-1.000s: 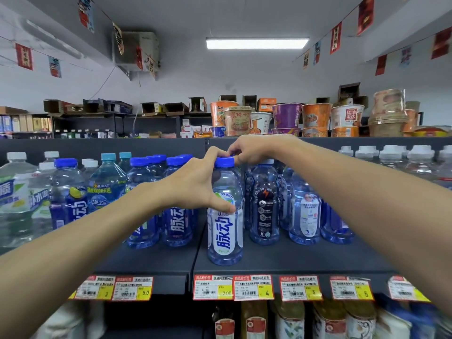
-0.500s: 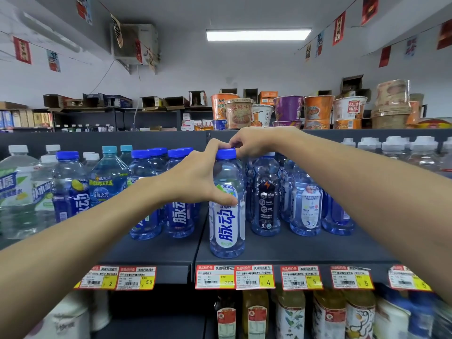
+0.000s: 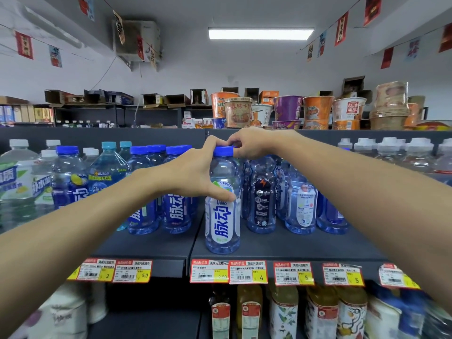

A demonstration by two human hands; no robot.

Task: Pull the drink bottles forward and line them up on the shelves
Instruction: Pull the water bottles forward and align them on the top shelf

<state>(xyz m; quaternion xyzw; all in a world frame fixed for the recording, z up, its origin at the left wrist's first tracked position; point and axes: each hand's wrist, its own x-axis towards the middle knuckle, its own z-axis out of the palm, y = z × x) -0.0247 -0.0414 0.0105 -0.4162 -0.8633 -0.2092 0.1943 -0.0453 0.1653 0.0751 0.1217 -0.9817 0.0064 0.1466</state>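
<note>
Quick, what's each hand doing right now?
Left hand: closed on the white-label bottle.
Right hand: fingers curled behind its blue cap; grip cannot be told.

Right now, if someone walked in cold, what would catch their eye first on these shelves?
Two bare arms meet mid-frame: the left hand wraps the white-labelled bottle at the shelf's front edge, while the right hand pinches at its blue cap. Behind them, bright instant noodle cups crowd the top shelf.
</note>
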